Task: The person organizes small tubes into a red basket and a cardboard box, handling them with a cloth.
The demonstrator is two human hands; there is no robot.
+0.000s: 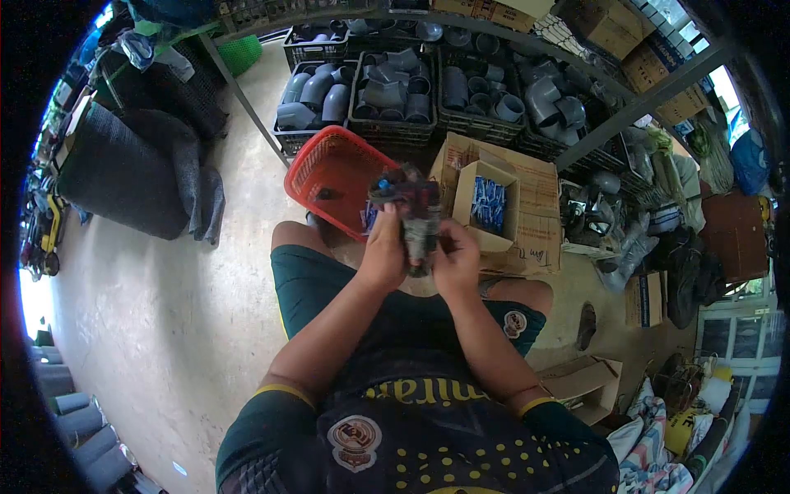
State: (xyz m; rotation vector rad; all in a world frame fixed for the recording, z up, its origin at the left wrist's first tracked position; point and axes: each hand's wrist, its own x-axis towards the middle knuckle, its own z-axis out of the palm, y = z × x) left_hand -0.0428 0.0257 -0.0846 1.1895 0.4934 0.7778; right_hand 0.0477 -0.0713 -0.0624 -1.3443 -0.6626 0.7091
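In front of my knees, a dark mottled bundle with blue, reddish and pale grey patches is held up; it is blurred, and I cannot make out its kind. My left hand is closed round its left side, thumb up. At its lower right, the fingers of my right hand are bent against it, partly hidden. Behind the bundle stands a red plastic basket with a few blue pieces and a small dark item inside. To the right, an open cardboard box holds many slim blue pieces.
Black crates of grey pipe fittings line the back beneath a metal rack. A large flattened carton lies under the small box. Rolled dark mesh is at left, grey pipes at lower left, and an open carton at right.
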